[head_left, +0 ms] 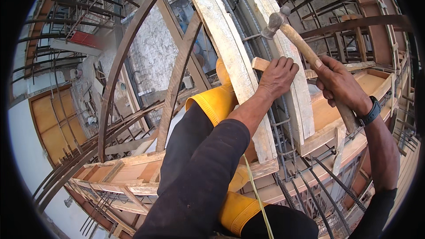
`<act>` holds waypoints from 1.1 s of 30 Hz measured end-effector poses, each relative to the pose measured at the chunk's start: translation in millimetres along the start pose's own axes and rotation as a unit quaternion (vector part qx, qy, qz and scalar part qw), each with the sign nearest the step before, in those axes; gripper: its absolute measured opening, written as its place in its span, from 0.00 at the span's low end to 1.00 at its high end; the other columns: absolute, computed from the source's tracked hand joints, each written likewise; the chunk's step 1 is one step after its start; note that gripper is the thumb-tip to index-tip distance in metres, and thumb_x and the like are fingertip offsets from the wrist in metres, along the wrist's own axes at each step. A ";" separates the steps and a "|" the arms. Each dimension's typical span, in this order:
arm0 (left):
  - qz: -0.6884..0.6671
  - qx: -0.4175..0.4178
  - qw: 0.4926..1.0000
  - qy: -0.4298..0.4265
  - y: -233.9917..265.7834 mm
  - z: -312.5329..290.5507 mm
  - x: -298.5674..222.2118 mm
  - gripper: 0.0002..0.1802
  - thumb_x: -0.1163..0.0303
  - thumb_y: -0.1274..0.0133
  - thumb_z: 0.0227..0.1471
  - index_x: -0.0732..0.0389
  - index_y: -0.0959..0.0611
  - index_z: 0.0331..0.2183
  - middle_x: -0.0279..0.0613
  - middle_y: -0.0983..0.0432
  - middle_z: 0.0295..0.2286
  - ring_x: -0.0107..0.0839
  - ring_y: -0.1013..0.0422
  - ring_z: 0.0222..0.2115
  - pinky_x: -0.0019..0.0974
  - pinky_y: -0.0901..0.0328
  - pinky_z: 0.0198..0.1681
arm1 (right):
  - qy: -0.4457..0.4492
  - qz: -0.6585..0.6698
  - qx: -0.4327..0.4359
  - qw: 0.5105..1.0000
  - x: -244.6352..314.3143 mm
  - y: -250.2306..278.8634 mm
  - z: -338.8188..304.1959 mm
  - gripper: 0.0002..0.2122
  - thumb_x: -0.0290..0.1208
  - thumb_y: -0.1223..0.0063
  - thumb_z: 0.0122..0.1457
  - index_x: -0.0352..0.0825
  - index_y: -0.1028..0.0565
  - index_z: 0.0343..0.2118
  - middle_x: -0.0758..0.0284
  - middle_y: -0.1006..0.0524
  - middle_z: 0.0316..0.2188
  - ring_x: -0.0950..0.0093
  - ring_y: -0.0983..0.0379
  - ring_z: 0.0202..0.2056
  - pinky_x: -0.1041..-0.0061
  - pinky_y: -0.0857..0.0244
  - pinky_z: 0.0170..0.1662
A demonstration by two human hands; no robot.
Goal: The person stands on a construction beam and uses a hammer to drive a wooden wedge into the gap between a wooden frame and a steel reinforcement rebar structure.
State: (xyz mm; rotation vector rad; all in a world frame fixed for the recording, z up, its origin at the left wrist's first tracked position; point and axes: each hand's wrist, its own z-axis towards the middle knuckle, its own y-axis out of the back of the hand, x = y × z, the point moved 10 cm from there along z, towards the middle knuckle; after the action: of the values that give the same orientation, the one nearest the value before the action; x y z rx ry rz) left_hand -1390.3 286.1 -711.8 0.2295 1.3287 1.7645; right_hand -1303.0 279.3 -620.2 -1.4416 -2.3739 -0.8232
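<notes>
My right hand (pixel 340 84) is wrapped round the wooden handle of a hammer (pixel 303 42), thumb along the handle. Its metal head is raised over the right one of two pale formwork boards (pixel 290 68). My left hand (pixel 279 77) is closed on a short wooden block (pixel 260 63) lying across the gap between the boards. The block's near end sticks out to the left of my fingers; the rest is hidden under the hand. Steel reinforcing bars (pixel 248 22) with stirrups run down inside the gap. Whether a nail is in my left fingers cannot be seen.
Yellow boots (pixel 212 102) straddle the left board. A yellow-green strap (pixel 256 190) hangs in front. Rebar ends (pixel 332 179) stick out at lower right. Curved dark timber (pixel 119 62) and a slanted prop (pixel 179 79) stand left, above a lower floor far below.
</notes>
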 end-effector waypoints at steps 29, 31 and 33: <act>-0.020 -0.040 0.993 0.107 -7.9 2.3 7.8 0.10 0.69 0.47 0.48 0.54 0.20 0.37 0.34 0.29 0.32 0.32 0.32 0.37 0.35 0.38 0.42 | -0.026 -0.119 0.030 0.992 38.9 -5.3 15.8 0.19 0.49 0.55 0.71 0.36 0.33 0.50 0.77 0.36 0.20 0.85 0.39 0.16 0.81 0.39 0.16; 0.022 -0.011 0.994 0.102 -16.5 1.7 6.0 0.11 0.69 0.47 0.48 0.54 0.20 0.37 0.34 0.29 0.31 0.32 0.31 0.37 0.35 0.38 0.42 | -0.099 -0.184 0.098 0.973 21.9 -22.8 8.5 0.20 0.48 0.57 0.72 0.36 0.34 0.56 0.75 0.35 0.21 0.83 0.39 0.16 0.81 0.41 0.17; -0.002 -0.021 0.993 0.116 -12.1 8.6 3.7 0.11 0.69 0.48 0.49 0.54 0.20 0.38 0.35 0.28 0.32 0.33 0.32 0.38 0.36 0.39 0.43 | -0.059 -0.197 0.096 0.974 26.6 -8.8 10.0 0.21 0.47 0.56 0.72 0.37 0.35 0.58 0.76 0.35 0.21 0.84 0.39 0.16 0.82 0.41 0.16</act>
State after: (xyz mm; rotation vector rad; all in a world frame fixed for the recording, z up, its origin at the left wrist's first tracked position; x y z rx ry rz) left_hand -1380.8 295.1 -719.8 -0.0013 1.4517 1.8565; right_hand -1322.7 301.6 -618.6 -0.9859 -2.7911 -0.5784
